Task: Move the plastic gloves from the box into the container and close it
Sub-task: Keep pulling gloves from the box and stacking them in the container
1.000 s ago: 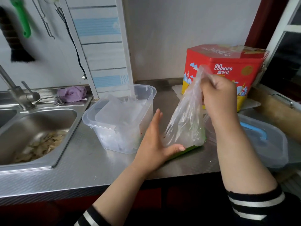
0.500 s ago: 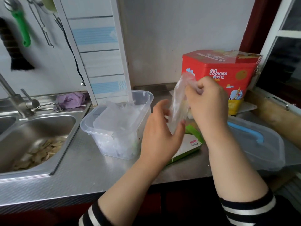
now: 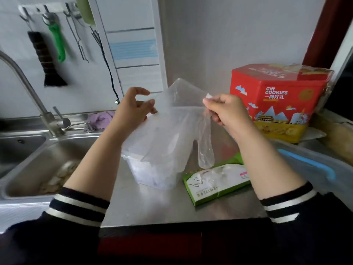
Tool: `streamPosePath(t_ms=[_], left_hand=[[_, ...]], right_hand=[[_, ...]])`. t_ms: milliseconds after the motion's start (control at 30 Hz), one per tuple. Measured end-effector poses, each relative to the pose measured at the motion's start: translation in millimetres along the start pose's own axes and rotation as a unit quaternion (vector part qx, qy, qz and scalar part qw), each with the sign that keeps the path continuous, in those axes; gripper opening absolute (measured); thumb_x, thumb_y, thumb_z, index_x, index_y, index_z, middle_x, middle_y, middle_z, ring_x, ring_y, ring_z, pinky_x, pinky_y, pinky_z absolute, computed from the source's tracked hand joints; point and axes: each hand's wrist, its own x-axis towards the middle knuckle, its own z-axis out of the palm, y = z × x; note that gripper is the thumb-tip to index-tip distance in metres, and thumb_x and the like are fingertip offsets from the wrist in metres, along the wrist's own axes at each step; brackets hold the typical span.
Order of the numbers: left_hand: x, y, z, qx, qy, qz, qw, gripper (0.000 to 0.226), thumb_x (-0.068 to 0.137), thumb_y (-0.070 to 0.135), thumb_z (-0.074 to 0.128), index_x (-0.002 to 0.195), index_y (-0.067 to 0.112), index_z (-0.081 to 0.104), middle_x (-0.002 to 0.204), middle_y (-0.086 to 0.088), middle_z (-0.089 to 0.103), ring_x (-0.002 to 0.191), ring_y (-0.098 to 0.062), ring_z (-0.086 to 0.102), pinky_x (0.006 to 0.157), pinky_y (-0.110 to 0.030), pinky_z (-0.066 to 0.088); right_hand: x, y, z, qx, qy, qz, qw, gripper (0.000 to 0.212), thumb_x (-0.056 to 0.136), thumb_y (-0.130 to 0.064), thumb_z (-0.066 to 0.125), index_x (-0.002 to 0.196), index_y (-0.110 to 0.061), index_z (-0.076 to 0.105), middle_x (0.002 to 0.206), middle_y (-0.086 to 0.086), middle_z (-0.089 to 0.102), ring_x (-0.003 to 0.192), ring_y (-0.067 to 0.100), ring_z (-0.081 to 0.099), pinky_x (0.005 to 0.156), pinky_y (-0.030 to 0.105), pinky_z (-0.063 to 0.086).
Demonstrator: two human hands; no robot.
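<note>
A clear plastic glove hangs spread out in the air between my two hands, fingers pointing down. My left hand pinches its left edge and my right hand pinches its right edge. Behind and below the glove stands the clear plastic container, mostly hidden by the glove and my left arm, with more gloves inside. The green and white glove box lies flat on the steel counter to the container's right. The container's clear lid with a blue handle lies at the right.
A red cookie tin stands at the back right. A steel sink with a tap and scraps in it is at the left. A purple cloth lies behind the sink. Utensils hang on the wall.
Both hands have risen from the box and moved apart, spreading the glove open above the container. My left hand left the box and now pinches the glove.
</note>
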Motion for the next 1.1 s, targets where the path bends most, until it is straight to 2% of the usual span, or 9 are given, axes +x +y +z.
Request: streamPosePath(t_ms=[200,267,333,467,600,700,867,967,1100], left_hand=[[37,-34,-24,0.188,0.052,0.006,0.981,0.018,0.091,0.024,0.063,0.107,0.020,0.057,0.096,-0.002,0.069,0.068,-0.021,0.057,0.063,-0.029,0.042],[39,-28,-31,0.281,0.087,0.053,0.954,0.024,0.089,0.022,0.066,0.112,0.016,0.061,0.110,-0.004,0.063,0.091,-0.027,0.058,0.080,-0.032,0.043],[32,-11,-30,0.304,0.115,0.111,0.939,0.027,0.087,0.022,0.068,0.112,0.017,0.061,0.114,-0.003,0.059,0.093,-0.025,0.055,0.085,-0.034,0.042],[4,9,0,0.364,-0.068,0.172,0.913,0.035,0.085,0.032,0.071,0.117,0.024,0.060,0.117,0.002,0.056,0.090,-0.017,0.054,0.085,-0.029,0.042],[2,-8,27,0.534,-0.298,0.061,0.789,0.075,0.088,0.046,0.065,0.150,0.034,0.026,0.153,0.000,0.027,0.132,-0.030,0.040,0.109,-0.045,0.036],[14,-26,39,0.523,-0.402,0.001,0.752,0.086,0.089,0.041,0.064,0.154,0.033,0.008,0.158,-0.002,0.015,0.137,-0.028,0.036,0.112,-0.045,0.033],[16,-45,56,0.509,-0.465,-0.080,0.720,0.081,0.095,0.018,0.057,0.155,0.018,0.003,0.155,-0.005,0.020,0.129,-0.028,0.045,0.100,-0.033,0.048],[14,-46,61,0.515,-0.467,-0.098,0.713,0.077,0.096,0.018,0.056,0.154,0.015,0.006,0.133,-0.006,0.036,0.116,-0.029,0.055,0.087,-0.028,0.051],[20,-35,51,0.502,-0.450,-0.057,0.736,0.074,0.092,0.021,0.061,0.153,0.019,0.020,0.152,-0.003,0.031,0.127,-0.025,0.048,0.098,-0.033,0.049]], right_hand=[[49,19,44,-0.301,-0.003,-0.035,0.953,0.010,0.087,-0.035,0.063,0.086,-0.026,0.059,0.085,-0.010,0.063,0.089,0.019,0.061,0.077,0.031,0.049],[53,21,50,-0.360,-0.014,-0.030,0.932,0.012,0.090,-0.035,0.059,0.098,-0.026,0.060,0.101,-0.005,0.062,0.097,0.022,0.058,0.076,0.029,0.044],[55,22,56,-0.387,-0.022,-0.023,0.922,0.014,0.092,-0.030,0.052,0.101,-0.023,0.061,0.097,-0.004,0.059,0.092,0.023,0.055,0.072,0.028,0.038],[55,26,64,-0.412,-0.040,-0.022,0.910,0.013,0.086,-0.014,0.044,0.078,-0.019,0.054,0.080,-0.001,0.055,0.083,0.032,0.051,0.060,0.028,0.035],[49,28,61,-0.441,-0.043,-0.032,0.896,0.024,0.095,-0.025,0.051,0.117,-0.019,0.055,0.120,0.005,0.061,0.109,0.029,0.057,0.076,0.030,0.038],[45,28,51,-0.392,-0.040,-0.037,0.918,0.037,0.094,-0.033,0.057,0.127,-0.020,0.048,0.118,-0.001,0.060,0.107,0.024,0.059,0.079,0.032,0.043],[8,32,18,-0.261,-0.014,-0.054,0.964,0.033,0.093,-0.034,0.061,0.121,-0.022,0.052,0.091,-0.012,0.058,0.089,0.012,0.058,0.073,0.027,0.047],[-17,43,1,-0.240,-0.023,-0.034,0.970,0.024,0.090,-0.036,0.064,0.111,-0.026,0.058,0.088,-0.015,0.058,0.088,0.010,0.058,0.076,0.029,0.048],[-43,54,-22,-0.260,-0.053,0.025,0.964,0.013,0.088,-0.039,0.066,0.092,-0.027,0.062,0.087,-0.014,0.063,0.085,0.008,0.061,0.073,0.029,0.049]])
